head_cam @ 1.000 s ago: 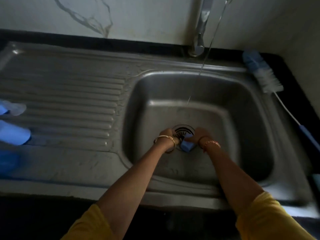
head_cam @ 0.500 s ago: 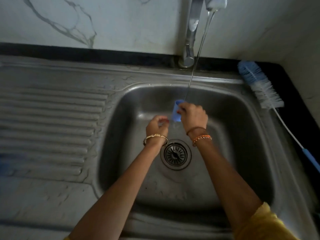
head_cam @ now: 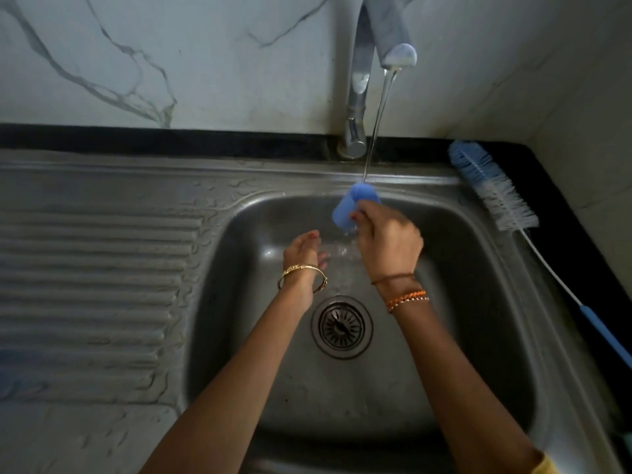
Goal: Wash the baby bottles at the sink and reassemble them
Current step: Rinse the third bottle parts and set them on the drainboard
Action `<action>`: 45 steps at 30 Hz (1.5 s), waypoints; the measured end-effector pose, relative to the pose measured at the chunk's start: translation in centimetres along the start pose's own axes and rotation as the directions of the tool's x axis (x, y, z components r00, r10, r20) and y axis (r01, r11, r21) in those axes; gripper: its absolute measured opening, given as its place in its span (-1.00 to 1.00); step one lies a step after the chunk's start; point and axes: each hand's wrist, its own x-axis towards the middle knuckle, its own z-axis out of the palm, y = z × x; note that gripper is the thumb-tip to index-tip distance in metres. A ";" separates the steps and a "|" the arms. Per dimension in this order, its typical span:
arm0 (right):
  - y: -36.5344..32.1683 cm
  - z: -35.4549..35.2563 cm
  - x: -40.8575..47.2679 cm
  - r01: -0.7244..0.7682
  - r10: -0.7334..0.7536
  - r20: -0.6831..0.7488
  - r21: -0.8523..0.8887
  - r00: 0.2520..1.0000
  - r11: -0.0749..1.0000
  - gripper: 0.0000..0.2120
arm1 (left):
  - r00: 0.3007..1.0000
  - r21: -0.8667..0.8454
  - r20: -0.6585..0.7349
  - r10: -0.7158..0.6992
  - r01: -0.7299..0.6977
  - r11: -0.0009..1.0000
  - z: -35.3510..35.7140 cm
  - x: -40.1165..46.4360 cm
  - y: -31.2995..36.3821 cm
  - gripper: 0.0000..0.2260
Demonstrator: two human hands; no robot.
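Observation:
My right hand (head_cam: 388, 246) grips a small blue bottle cap (head_cam: 352, 206) and holds it under the thin stream of water (head_cam: 374, 128) that runs from the tap (head_cam: 362, 83). The cap is tilted, with its rounded top toward the stream. My left hand (head_cam: 302, 249) hovers just left of and below the cap, fingers loosely curled, holding nothing. Both hands are over the steel sink basin (head_cam: 478, 302), above the drain (head_cam: 342, 326). No bottle body is in view.
A blue-and-white bottle brush (head_cam: 496, 189) with a long handle lies along the sink's right rim on the black counter. The ribbed draining board (head_cam: 95, 275) spreads to the left. A marble wall stands behind the tap.
Both hands rose from the drain, where they held the blue cap, up to the water stream. My left hand let go of the cap; my right hand now holds it alone.

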 end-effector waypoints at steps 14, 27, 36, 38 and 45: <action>-0.1 0.0 2.3 -0.778 0.474 0.785 0.564 0.400 -0.278 -0.77 | 0.520 0.374 0.509 0.685 -0.851 0.368 2.5 -1.3 5.2 -0.70; 2.1 -1.2 -0.3 0.489 -0.489 -0.010 0.060 0.872 0.870 -0.58 | 0.987 0.320 0.115 -0.110 0.068 0.945 2.7 -0.8 6.8 -0.73; -1.8 -1.3 2.9 -0.675 0.644 0.448 0.724 0.620 0.146 -0.76 | 0.356 0.350 0.311 0.881 -0.905 0.242 3.8 -1.7 4.0 -0.81; -2.1 -1.4 2.1 -0.502 0.456 0.289 0.728 0.842 0.466 -0.77 | 0.565 0.285 0.205 0.799 -0.815 0.504 4.3 -1.7 5.0 -0.82; 2.4 -1.4 1.3 0.420 -0.414 -0.117 0.026 0.903 0.907 -0.66 | 0.965 0.047 0.165 -0.205 0.200 0.979 4.3 0.4 7.2 -0.75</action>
